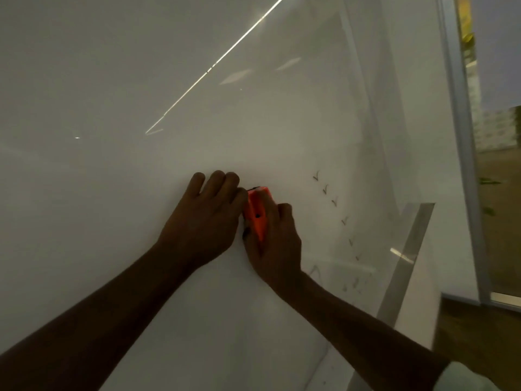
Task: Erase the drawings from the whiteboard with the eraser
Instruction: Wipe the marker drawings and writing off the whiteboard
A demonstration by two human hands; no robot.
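The whiteboard (141, 108) fills most of the view, tilted in frame. An orange eraser (256, 213) is pressed against it near the centre. My right hand (275, 241) grips the eraser from the right side. My left hand (205, 218) lies flat on the board just left of the eraser, with its fingers touching the eraser's upper edge. A slanting column of small dark tick marks (334, 201) runs to the right of the eraser. Fainter scribbles (352, 285) sit lower right, below the ticks.
The board's metal frame edge (462, 136) runs down the right side. A clear panel or tray (406, 261) stands by the lower right of the board. Beyond the frame, brown floor (501, 221) and a pale wall (496, 128) are visible.
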